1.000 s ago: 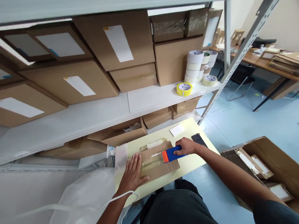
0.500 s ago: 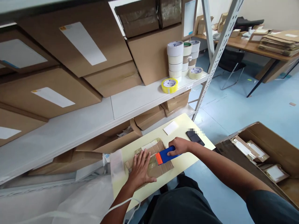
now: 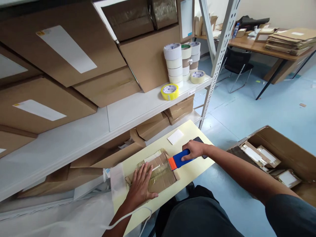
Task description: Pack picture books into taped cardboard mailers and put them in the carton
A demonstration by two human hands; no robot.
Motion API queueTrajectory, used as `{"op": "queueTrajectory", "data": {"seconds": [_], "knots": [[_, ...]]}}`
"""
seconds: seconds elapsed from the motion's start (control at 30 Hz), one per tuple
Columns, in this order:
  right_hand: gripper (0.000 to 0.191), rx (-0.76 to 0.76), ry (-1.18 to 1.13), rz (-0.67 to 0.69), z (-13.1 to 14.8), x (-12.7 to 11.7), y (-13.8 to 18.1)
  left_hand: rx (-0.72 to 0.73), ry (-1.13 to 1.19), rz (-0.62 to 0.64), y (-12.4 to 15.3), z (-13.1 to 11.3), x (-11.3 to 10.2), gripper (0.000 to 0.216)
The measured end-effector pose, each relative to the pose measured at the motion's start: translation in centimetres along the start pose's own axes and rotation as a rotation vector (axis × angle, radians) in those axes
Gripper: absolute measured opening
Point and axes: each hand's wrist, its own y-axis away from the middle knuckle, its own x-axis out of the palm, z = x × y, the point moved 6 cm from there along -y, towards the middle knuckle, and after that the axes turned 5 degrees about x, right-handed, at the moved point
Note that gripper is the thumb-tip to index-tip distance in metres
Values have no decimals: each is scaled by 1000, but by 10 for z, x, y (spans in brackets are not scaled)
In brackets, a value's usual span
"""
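Note:
My left hand [image 3: 140,185] lies flat with spread fingers on the left part of a small cardboard box [image 3: 164,180]. The box is flattish, with clear tape and a white strip across its top. In my right hand [image 3: 195,148] is a blue scraper-like tool [image 3: 182,158] with an orange end, gripped by its blue handle. That orange end is at the box's right edge; whether it touches is hard to tell. A black phone [image 3: 198,140] lies partly behind my right hand, and a white card [image 3: 175,137] rests nearby on the pale yellow tabletop [image 3: 190,172].
A shelf [image 3: 138,98] behind the table bears large cartons [image 3: 150,59], stacked tape rolls [image 3: 172,62] and a yellow tape roll [image 3: 170,92]. At the right, an open carton [image 3: 278,138] holds several small labelled packages. A white cord [image 3: 123,219] crosses near my left forearm.
My right hand has drawn the scraper-like tool from the middle of the box rightward to its right edge. My left hand still presses on the box. The whole view has shifted.

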Motion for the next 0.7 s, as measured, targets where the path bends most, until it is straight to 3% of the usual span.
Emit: {"op": "queueTrajectory", "data": {"seconds": [0.23,0.43,0.53,0.7], "knots": [[34,77,38,-51,-49,1,13,-5,-11,26,1,0,-2,123],[36,87,-13,-75,-64,13,11,4,-31,55,0,-1,-8,132],[37,107,-12,-88,-67,13,14,8,-9,42,-21,-16,-16,130],[38,108,5,-77,-70,11,20,40,59,16,-89,-66,-29,135]]}}
